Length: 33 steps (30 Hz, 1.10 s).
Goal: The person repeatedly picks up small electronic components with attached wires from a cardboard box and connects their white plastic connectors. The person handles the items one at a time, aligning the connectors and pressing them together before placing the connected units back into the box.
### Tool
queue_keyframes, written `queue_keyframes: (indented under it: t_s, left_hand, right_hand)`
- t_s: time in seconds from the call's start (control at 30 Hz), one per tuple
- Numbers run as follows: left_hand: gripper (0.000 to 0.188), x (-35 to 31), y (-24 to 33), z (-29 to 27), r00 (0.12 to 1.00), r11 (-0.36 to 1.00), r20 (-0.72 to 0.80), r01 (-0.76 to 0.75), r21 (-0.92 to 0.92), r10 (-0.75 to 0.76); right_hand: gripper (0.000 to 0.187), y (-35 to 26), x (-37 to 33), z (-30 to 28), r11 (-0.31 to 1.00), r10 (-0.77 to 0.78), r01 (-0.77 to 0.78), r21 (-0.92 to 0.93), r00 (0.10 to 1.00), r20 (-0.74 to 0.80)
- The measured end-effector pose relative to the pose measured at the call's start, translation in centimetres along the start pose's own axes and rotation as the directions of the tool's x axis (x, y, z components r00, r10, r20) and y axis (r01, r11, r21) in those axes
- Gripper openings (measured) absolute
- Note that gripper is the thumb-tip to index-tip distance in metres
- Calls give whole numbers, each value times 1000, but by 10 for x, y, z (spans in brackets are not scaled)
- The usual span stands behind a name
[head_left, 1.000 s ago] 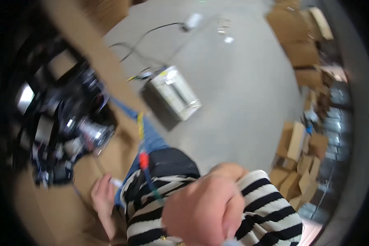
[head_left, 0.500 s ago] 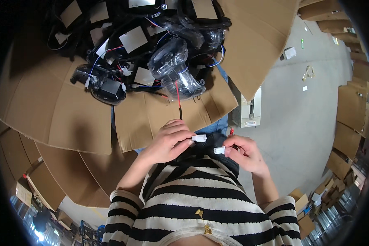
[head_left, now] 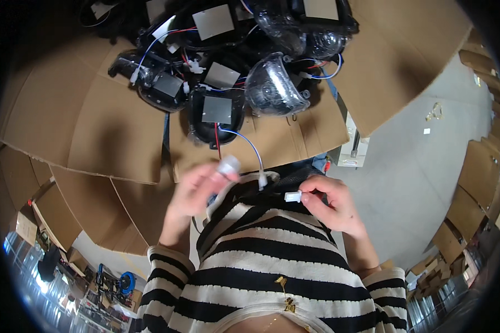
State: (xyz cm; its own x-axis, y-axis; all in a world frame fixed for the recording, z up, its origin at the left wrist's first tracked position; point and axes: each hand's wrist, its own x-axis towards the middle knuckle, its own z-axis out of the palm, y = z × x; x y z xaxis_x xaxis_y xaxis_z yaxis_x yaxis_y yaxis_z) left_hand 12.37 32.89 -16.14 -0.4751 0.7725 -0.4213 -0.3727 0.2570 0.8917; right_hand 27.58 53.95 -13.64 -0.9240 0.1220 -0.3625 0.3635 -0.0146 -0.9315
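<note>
My left hand (head_left: pixel 197 191), smeared by motion, has its fingers closed on a white wire connector (head_left: pixel 229 164). Just beyond it, a black rounded unit with a grey square plate (head_left: pixel 216 110) lies at the near edge of the pile. A red wire (head_left: pixel 217 141) runs from this unit toward my left hand. Its blue-and-white lead (head_left: pixel 253 145) hangs down to a loose white plug (head_left: pixel 263 181) between my hands. My right hand (head_left: pixel 332 204) pinches a second white connector (head_left: pixel 293 196) between thumb and fingertips, in front of my waist.
More black units with wires are heaped in the cardboard box (head_left: pixel 83 130), among them a clear-wrapped one (head_left: pixel 275 84). The flaps spread toward me and right. A metal box-shaped thing (head_left: pixel 352 150) stands beyond the right hand. Cartons (head_left: pixel 466 194) line the floor's right side.
My left hand has moved left, away from the right hand. A black unit, plate upward, now lies where bare cardboard showed, its blue-and-white lead hanging down. The whole view has shifted.
</note>
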Motion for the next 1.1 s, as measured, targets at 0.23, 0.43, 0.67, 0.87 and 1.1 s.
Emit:
queue_keyframes:
  t_s: [0.23,0.43,0.67,0.87,1.1]
  left_hand:
    - [24,33,61,-34,862,908,-303,-342,243,406]
    - [23,22,89,-31,723,725,-114,-645,243,682]
    - [36,14,118,-28,765,733,-119,-541,413,632]
    - [19,28,114,-7,810,716,290,-587,378,510]
    - [18,48,5,48,877,959,440,-263,107,192]
  right_hand:
    - [4,-10,9,2,999,-28,29,-38,999,29]
    - [5,-12,9,2,999,-25,26,-29,999,36]
    - [5,-13,8,2,999,-3,8,-51,996,90]
    - [6,-13,2,-3,999,-16,19,-47,998,60]
    - [6,-11,-16,-18,998,-50,50,-24,999,3]
